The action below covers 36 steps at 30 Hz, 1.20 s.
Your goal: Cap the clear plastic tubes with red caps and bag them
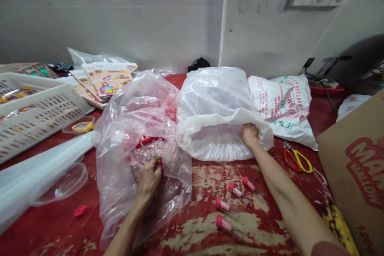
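Note:
My left hand [150, 177] is at the mouth of a clear plastic bag [115, 160], its fingers pinched on a small red cap. More red caps [147, 140] lie deeper inside that bag. At the right end of the opening of a whitish plastic bag [213, 92] is my right hand [250, 134], with curled fingers; what they hold, if anything, is hidden. Between my forearms, several clear tubes with red caps and printed labels lie on the table, among them a nearer tube [228, 227] and a farther tube [252, 186].
A loose red cap [80, 211] and clear plastic lid [67, 184] lie left on the red table [192, 244]. Farther back are a white basket [45, 122] and printed cards [108, 82]. At right are a printed sack [282, 104], scissors [295, 159] and a cardboard box [351, 168].

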{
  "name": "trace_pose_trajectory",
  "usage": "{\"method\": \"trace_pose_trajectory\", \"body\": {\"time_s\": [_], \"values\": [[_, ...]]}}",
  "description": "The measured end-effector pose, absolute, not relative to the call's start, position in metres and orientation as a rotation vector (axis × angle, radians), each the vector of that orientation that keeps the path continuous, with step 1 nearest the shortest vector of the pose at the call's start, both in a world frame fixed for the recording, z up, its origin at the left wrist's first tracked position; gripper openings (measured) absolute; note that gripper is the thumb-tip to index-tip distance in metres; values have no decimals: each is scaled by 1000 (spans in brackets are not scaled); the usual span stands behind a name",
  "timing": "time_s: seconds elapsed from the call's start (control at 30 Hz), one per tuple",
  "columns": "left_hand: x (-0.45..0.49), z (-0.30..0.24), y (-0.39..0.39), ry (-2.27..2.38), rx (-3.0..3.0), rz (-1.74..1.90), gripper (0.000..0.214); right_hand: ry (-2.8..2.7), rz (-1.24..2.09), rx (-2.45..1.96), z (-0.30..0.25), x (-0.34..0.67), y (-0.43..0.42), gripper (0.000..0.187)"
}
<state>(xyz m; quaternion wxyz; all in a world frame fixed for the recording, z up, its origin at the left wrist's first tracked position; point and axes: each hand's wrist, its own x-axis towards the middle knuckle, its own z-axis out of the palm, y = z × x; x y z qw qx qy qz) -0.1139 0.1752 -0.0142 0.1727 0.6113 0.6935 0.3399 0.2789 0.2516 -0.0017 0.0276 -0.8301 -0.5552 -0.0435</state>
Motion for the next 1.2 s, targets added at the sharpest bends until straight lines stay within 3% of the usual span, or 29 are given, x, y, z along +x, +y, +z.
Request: {"method": "trace_pose_trajectory", "body": {"time_s": [0.17,0.33,0.47,0.63,0.77,0.97,1.2], "values": [[-108,-1,126,1423,810,1529,31,-1677,12,-2740,-5,298,259,31],[-91,21,92,1040,344,1479,31,-1858,-51,-2554,1,280,242,29],[-81,25,80,958,285,1466,34,-1951,-69,-2248,10,253,194,44],[-58,25,65,982,407,1429,33,-1501,919,-1463,14,216,101,42],[-27,27,50,938,431,1299,39,-1210,1235,-1186,9,193,51,47],[9,21,30,838,497,1194,28,-1476,876,-1316,14,191,15,27],[22,21,20,875,510,1218,27,-1317,870,-1284,8,203,-13,32]]}}
